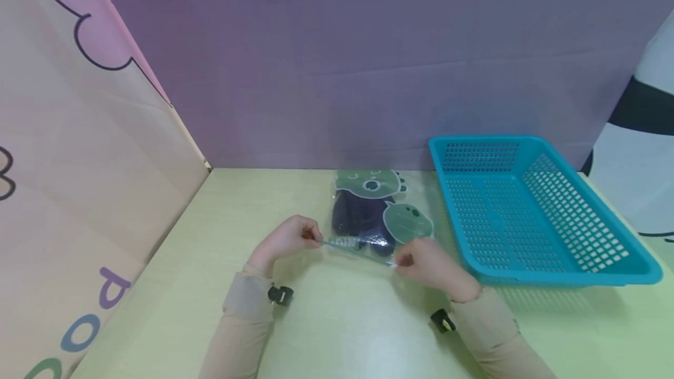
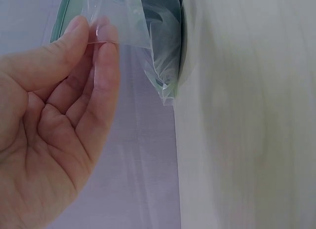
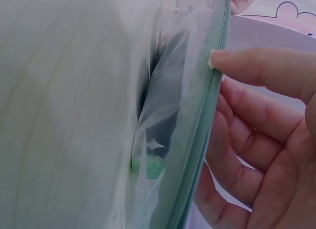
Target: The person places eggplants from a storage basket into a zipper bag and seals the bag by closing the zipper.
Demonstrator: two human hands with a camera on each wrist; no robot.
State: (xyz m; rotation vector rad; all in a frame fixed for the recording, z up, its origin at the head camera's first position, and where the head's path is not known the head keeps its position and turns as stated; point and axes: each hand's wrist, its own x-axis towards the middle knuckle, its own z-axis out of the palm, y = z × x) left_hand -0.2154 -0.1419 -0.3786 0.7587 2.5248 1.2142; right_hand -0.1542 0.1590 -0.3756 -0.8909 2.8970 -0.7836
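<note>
A clear zip bag with green cartoon prints lies on the table, its near edge lifted. Inside is a dark purple item, whose kind I cannot tell. My left hand pinches the bag's left corner between thumb and fingers; the left wrist view shows the clear film there. At the opposite end of the green zip strip, my right hand pinches a small white slider with thumb and index finger. The right hand's other fingers curl behind the strip.
A turquoise plastic basket with perforated sides stands to the right, close to the bag and my right hand. The pale table ends at a purple backdrop. A printed panel borders the left side.
</note>
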